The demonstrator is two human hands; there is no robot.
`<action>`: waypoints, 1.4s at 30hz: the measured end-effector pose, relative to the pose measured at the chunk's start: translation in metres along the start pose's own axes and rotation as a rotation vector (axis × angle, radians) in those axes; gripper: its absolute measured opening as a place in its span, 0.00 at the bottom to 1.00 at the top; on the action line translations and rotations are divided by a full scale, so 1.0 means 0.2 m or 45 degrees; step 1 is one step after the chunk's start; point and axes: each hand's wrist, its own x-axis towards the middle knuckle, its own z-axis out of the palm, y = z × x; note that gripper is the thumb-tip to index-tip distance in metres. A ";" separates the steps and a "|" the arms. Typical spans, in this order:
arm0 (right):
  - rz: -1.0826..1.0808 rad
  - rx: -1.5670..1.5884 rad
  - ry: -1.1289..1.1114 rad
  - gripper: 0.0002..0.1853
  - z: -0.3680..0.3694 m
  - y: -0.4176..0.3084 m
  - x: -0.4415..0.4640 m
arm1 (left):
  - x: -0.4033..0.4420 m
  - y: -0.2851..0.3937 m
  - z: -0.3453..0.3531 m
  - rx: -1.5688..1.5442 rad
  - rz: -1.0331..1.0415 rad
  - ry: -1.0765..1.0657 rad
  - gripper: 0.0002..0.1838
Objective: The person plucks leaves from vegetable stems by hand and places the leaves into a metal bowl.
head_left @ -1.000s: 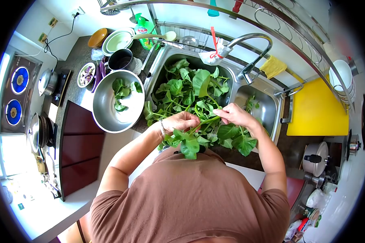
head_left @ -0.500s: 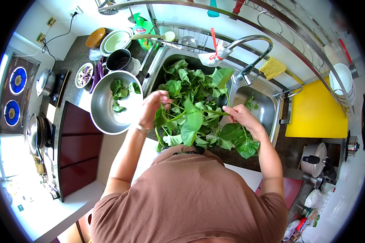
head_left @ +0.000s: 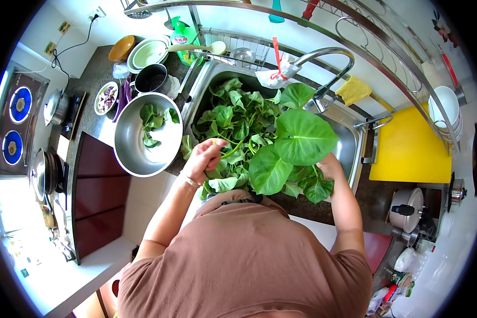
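A large heap of leafy green stems point(head_left: 233, 114) fills the left sink basin point(head_left: 202, 87). At the heap's near left edge, my left hand point(head_left: 204, 160) is closed in a pinch with a green stem at its fingers. My right hand point(head_left: 331, 167) is on the right side, its fingers mostly hidden behind foliage; it grips a leafy stem whose broad leaves point(head_left: 306, 138) rise close to the camera. More leaves droop below that hand. A steel bowl point(head_left: 167, 146) left of my left hand holds a few picked leaves point(head_left: 151, 124).
A faucet point(head_left: 350, 61) arches over the right basin point(head_left: 347, 140). Left of the sink stand a dark pot point(head_left: 151, 78), a bowl of chopped purple pieces point(head_left: 107, 98) and whole eggplants point(head_left: 123, 98). A yellow cutting board point(head_left: 408, 148) lies on the right; a rack runs above.
Broad leaves have swung up and right, now covering much of my right hand and the right basin. My left hand has moved slightly down, its fingers closing into a pinch.
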 end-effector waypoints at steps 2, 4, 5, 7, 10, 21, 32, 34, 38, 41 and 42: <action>-0.165 -0.090 -0.114 0.13 -0.02 0.06 0.06 | 0.02 -0.01 0.08 -0.036 -0.052 -0.143 0.10; -0.290 -0.173 -0.196 0.14 -0.06 0.13 0.17 | 0.03 0.02 0.18 -0.139 -0.234 -0.321 0.11; -0.183 -0.515 -0.272 0.20 -0.09 0.14 0.26 | 0.02 0.01 0.29 -0.200 -0.241 -0.217 0.12; -0.071 -0.852 -0.335 0.27 -0.09 0.14 0.28 | 0.07 -0.07 0.31 -0.199 -0.183 -0.487 0.14; -0.198 -0.936 -0.198 0.34 -0.02 0.09 0.23 | 0.09 -0.06 0.33 -0.019 -0.254 -0.579 0.14; -0.473 -1.235 -0.079 0.26 0.06 0.01 0.12 | 0.09 0.06 0.30 0.043 -0.282 -0.596 0.09; -0.727 -1.537 0.066 0.24 0.11 0.05 0.15 | 0.16 -0.03 0.40 1.221 0.689 -0.205 0.12; -0.812 -1.454 0.242 0.22 0.15 0.07 0.14 | 0.16 -0.05 0.43 1.174 0.800 0.033 0.13; -0.818 -1.383 0.396 0.20 0.12 0.08 0.13 | 0.23 0.00 0.30 0.829 0.679 0.213 0.11; -0.809 -1.084 0.350 0.23 -0.01 0.12 0.13 | 0.12 0.19 0.06 0.825 0.520 0.335 0.13; -0.792 -1.099 0.394 0.23 -0.06 0.14 0.13 | 0.11 0.21 -0.02 0.762 0.717 0.407 0.14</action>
